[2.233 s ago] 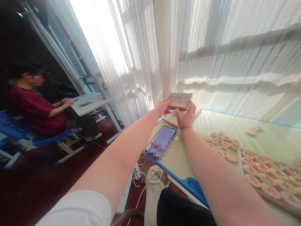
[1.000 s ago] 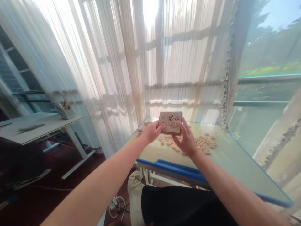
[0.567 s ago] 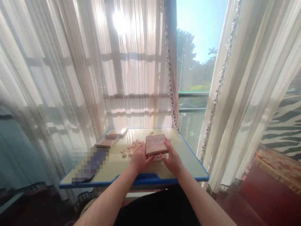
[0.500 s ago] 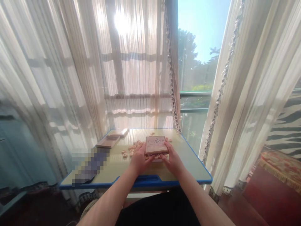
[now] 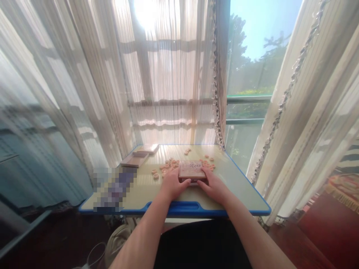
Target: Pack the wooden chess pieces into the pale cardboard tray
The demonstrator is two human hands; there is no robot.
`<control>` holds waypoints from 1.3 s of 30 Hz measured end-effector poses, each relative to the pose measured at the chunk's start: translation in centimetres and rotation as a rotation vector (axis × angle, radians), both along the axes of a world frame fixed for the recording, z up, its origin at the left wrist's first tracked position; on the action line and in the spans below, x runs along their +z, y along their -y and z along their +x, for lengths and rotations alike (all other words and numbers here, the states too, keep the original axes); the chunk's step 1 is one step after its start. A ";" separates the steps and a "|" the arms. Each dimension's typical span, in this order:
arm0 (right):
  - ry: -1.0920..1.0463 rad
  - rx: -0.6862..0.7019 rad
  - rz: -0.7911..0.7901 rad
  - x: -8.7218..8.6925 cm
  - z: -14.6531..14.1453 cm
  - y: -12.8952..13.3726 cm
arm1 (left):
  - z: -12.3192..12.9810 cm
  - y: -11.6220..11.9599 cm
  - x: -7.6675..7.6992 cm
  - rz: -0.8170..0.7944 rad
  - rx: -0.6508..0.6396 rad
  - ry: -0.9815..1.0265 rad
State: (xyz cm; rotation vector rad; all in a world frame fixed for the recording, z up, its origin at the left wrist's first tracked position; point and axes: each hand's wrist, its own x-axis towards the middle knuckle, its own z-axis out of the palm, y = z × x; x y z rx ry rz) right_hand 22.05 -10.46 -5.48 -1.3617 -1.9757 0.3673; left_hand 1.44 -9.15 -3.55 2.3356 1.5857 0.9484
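A flat wooden box (image 5: 192, 169) with dark writing on its top is between my hands, low over the near middle of the table; I cannot tell whether its underside touches the tabletop. My left hand (image 5: 173, 184) grips its left side, the thumb along the near edge. On the opposite side my right hand (image 5: 214, 183) is closed round the right edge, thumb also at the front. Round wooden pieces like Chinese chess discs (image 5: 170, 163) lie scattered left of the box. More discs (image 5: 209, 164) lie just beyond my right hand.
The pale table (image 5: 241, 194) has a blue rim. An open shallow wooden tray (image 5: 135, 160) and another flat box (image 5: 148, 148) lie at the back left. A pixelated dark item (image 5: 116, 190) is at the left. Sheer curtains (image 5: 168, 86) hang behind the table.
The view has tilted down and shifted. My hands have lowered the box a little towards the table, and more of the discs behind it now show. Both hands keep their hold.
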 end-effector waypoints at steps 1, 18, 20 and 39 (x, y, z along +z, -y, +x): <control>0.021 0.003 -0.002 0.0 0.0 0.0 | 0.0 0.0 0.1 -0.011 0.011 0.002; 0.167 -0.068 0.006 0.3 0.1 -0.1 | -0.2 0.1 -0.4 0.013 0.072 -0.049; 0.168 -0.072 0.008 0.3 0.1 -0.1 | -0.1 0.1 -0.5 0.019 0.087 -0.067; 0.216 -0.089 0.007 0.1 0.3 -0.7 | 0.2 -0.2 -0.8 0.007 0.083 -0.096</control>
